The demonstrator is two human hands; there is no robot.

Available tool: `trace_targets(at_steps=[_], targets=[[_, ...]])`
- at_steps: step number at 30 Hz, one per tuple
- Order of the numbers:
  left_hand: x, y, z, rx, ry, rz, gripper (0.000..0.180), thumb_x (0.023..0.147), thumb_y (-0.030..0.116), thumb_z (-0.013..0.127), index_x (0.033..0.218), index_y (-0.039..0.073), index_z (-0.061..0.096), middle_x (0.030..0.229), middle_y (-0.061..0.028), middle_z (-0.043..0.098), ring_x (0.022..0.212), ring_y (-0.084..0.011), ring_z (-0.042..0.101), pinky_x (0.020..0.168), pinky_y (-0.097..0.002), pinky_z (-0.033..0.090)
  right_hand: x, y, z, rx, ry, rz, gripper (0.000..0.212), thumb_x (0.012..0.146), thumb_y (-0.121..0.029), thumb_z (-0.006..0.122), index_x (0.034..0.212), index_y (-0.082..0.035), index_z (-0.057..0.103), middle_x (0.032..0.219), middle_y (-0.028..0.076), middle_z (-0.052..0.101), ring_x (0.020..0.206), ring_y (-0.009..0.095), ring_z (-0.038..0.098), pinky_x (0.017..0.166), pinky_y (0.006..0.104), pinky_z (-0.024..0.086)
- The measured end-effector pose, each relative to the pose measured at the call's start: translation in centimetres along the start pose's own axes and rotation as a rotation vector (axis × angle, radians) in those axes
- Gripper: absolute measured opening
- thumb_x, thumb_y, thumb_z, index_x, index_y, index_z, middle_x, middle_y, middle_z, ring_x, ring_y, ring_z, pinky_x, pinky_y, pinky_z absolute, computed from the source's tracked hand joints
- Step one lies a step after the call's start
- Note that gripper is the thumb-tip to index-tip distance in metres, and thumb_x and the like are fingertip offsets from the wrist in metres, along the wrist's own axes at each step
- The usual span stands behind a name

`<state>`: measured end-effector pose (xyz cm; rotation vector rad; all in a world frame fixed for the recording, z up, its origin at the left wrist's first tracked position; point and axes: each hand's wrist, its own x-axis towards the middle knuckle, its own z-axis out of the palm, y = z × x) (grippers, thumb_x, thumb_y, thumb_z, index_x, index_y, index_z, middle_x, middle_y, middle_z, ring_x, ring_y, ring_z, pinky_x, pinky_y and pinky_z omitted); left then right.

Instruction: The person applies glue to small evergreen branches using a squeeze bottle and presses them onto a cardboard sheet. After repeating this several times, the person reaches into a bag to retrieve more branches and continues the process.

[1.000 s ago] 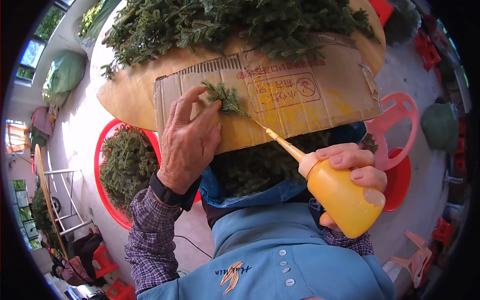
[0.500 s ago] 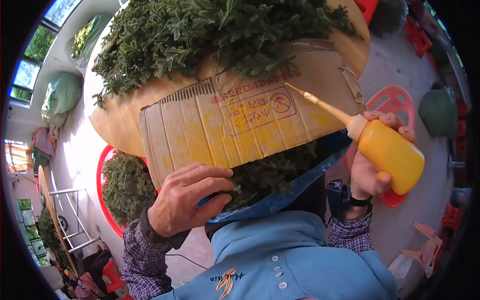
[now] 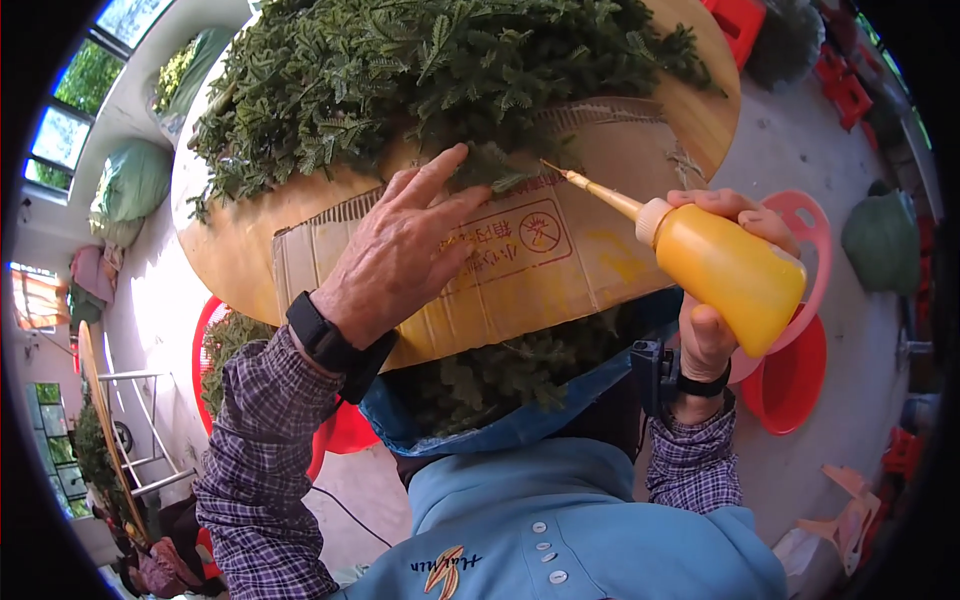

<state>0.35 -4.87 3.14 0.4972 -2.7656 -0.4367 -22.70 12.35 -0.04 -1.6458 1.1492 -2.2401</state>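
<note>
My left hand (image 3: 405, 245) reaches over the cardboard sheet (image 3: 590, 235) to the edge of a heap of green artificial fir sprigs (image 3: 400, 70). Its fingers are stretched and apart, the tips beside a sprig (image 3: 500, 168) that lies over the cardboard's far edge; no firm grip on it shows. My right hand (image 3: 712, 325) is wrapped round a squeeze bottle (image 3: 730, 270) of yellow liquid. The bottle is tilted, its long thin nozzle (image 3: 600, 195) pointing left toward that sprig. Yellow smears mark the cardboard.
The cardboard rests on a round wooden table (image 3: 225, 235). In front of me, a blue-lined container (image 3: 400, 430) holds more sprigs. A red basket (image 3: 215, 345) of greenery stands at left. On the right are a pink stool (image 3: 810, 225) and a red bucket (image 3: 805, 385).
My left hand has moved from the cardboard's near edge up and forward to the sprig heap. My right hand has brought the bottle leftward, its nozzle now closer to the left fingers.
</note>
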Motion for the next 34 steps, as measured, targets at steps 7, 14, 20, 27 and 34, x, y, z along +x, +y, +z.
trace_targets(at_steps=[7,14,20,27,34], targets=[[-1.0,0.7,-1.1,0.031,0.006,-0.026,0.047,0.078,0.005,0.065,0.124,-0.003,0.060,0.138,-0.0189,0.052,0.122,-0.0379,0.051,0.103,-0.0434,0.045,-0.8,-0.5,0.5,0.086,-0.005,0.008,0.079,0.074,-0.043,0.086,0.127,-0.007,0.040,0.120,0.020,0.054,0.107,0.037,0.061,0.091,0.0493,0.054],[-6.5,1.9,-3.3,0.117,-0.007,-0.067,0.053,0.078,0.004,0.066,0.130,0.002,0.059,0.141,-0.0177,0.050,0.127,-0.0370,0.049,0.105,-0.0453,0.042,-1.5,-1.4,0.3,0.096,-0.083,-0.021,0.079,0.073,-0.043,0.087,0.127,-0.008,0.041,0.119,0.019,0.054,0.106,0.037,0.061,0.090,0.0506,0.054],[-5.2,3.0,-1.6,0.124,0.045,-0.054,0.062,0.079,0.005,0.068,0.139,0.008,0.052,0.147,-0.0177,0.044,0.129,-0.0384,0.047,0.106,-0.0464,0.041,-1.5,-1.3,2.0,0.090,-0.036,0.047,0.078,0.075,-0.040,0.086,0.127,-0.007,0.038,0.120,0.020,0.053,0.107,0.037,0.060,0.091,0.0506,0.054],[-5.7,2.8,-0.8,0.035,0.038,-0.095,0.065,0.081,0.010,0.069,0.143,0.010,0.048,0.148,-0.0181,0.042,0.130,-0.0397,0.046,0.107,-0.0468,0.041,-2.4,-1.7,2.7,0.066,-0.148,0.024,0.074,0.077,-0.036,0.085,0.126,-0.007,0.037,0.119,0.020,0.052,0.109,0.037,0.059,0.092,0.0511,0.053],[-5.5,2.7,0.2,-0.025,0.015,-0.123,0.066,0.082,0.009,0.068,0.145,0.010,0.045,0.148,-0.0177,0.042,0.130,-0.0398,0.046,0.108,-0.0465,0.041,-3.0,-2.0,3.3,0.073,-0.192,0.037,0.071,0.078,-0.036,0.085,0.124,-0.008,0.038,0.120,0.020,0.051,0.108,0.037,0.059,0.093,0.0514,0.052]])
